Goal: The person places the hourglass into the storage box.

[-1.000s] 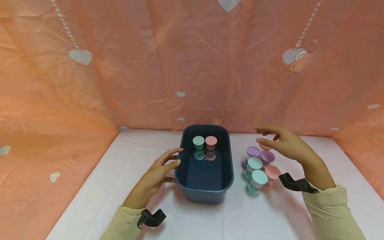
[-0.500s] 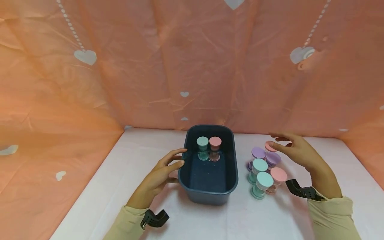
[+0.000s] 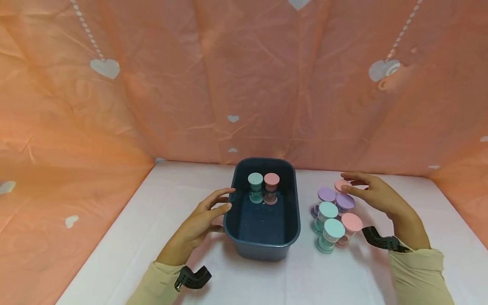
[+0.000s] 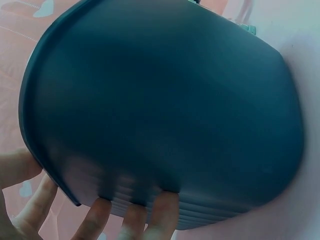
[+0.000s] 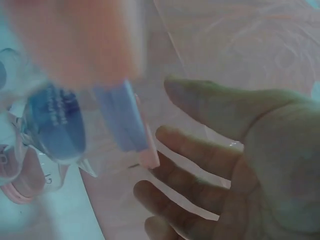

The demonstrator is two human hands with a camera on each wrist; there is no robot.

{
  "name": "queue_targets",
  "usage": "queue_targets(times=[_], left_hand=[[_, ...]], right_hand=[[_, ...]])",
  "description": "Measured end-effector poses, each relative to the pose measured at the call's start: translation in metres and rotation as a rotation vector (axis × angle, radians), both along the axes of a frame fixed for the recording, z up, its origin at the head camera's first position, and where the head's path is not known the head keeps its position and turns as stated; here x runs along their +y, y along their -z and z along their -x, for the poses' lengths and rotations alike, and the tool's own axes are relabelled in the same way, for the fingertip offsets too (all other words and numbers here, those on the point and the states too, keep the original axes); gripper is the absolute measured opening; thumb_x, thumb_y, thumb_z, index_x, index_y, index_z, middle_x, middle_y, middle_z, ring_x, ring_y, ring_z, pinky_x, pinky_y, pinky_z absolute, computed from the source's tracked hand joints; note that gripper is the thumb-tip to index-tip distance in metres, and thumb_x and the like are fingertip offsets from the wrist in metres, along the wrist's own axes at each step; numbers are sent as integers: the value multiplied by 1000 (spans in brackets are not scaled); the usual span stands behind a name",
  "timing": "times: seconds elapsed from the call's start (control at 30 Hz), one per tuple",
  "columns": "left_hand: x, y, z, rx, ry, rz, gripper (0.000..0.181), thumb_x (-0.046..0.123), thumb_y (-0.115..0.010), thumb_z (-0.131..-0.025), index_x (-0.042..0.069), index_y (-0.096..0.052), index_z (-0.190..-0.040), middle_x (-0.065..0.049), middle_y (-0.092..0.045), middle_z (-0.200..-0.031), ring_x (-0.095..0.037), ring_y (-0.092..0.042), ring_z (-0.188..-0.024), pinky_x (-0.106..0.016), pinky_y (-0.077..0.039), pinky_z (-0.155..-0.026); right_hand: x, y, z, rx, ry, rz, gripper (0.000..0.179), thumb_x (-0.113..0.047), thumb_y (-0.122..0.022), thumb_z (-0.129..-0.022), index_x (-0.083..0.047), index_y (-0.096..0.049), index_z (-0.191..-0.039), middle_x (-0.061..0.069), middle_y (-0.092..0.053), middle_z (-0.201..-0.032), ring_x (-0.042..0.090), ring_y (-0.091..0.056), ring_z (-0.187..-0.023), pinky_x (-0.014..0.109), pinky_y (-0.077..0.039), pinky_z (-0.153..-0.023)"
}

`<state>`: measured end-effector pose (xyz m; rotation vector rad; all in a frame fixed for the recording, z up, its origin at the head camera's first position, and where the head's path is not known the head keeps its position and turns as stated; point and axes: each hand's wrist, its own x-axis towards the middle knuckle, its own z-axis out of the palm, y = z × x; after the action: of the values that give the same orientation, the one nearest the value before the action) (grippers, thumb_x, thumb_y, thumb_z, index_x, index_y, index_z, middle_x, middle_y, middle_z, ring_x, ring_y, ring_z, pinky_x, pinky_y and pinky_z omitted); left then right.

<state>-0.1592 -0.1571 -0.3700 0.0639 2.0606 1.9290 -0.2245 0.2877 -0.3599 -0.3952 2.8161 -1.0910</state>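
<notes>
My left hand [image 3: 198,223] touches the left side of a dark blue plastic bin [image 3: 261,250]; its fingertips [image 4: 165,202] lie against the outer wall. Inside the bin stand two sand timers, one mint-capped [image 3: 255,186] and one pink-capped [image 3: 271,186]. Over to the right, my right hand [image 3: 375,194] is beside a far pink-capped sand timer [image 3: 340,185], partly covered by the fingers. In the right wrist view, thumb and fingers are spread, and I see no firm hold. Grouped nearby are purple-capped [image 3: 345,201], mint-capped [image 3: 333,231] and pink-capped [image 3: 351,223] timers, all upright.
A white cloth [image 3: 183,178] covers the table. Behind and at both sides hang orange-pink sheets [image 3: 171,106] with heart prints. The timer group stands close to the bin's right side.
My right hand has moved to the right and lowered to the far pink-capped timer. My left hand stays at the bin. The head view has shifted slightly.
</notes>
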Motion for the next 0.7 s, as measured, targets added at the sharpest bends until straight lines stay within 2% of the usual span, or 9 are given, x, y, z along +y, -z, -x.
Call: queue_targets(times=[0.13,0.37,0.5,0.7], left_hand=[[-1,0,0,3,-1,-4,47,26,-59,-100,22,-48,-146,-15,-36,-148,-36,-43,-128,-41,-54,-78],[-1,1,0,-2,3,-7,48,25,-59,-100,21,-47,-146,-15,-35,-148,-36,-45,-125,-41,-54,-77],[0,0,0,0,0,-7,48,24,-58,-100,20,-46,-147,-15,-36,-147,-37,-44,-127,-41,-54,-77],[0,1,0,6,-1,-5,47,23,-58,-100,21,-47,-146,-16,-36,-147,-38,-43,-129,-41,-54,-78]], right_hand=[[-4,2,3,-34,1,-19,60,-40,-63,-96,-8,-49,-145,25,-54,-138,42,-52,-124,49,-47,-93],[-6,9,5,-78,32,-30,66,-45,-62,-96,-5,-46,-146,29,-52,-139,46,-49,-126,60,-45,-96],[-3,10,4,-49,69,-33,67,-48,-63,-94,-7,-48,-145,26,-55,-137,43,-52,-124,52,-48,-93],[1,14,5,45,57,-71,61,-46,-65,-94,-10,-53,-142,19,-64,-128,36,-59,-115,35,-48,-82]])
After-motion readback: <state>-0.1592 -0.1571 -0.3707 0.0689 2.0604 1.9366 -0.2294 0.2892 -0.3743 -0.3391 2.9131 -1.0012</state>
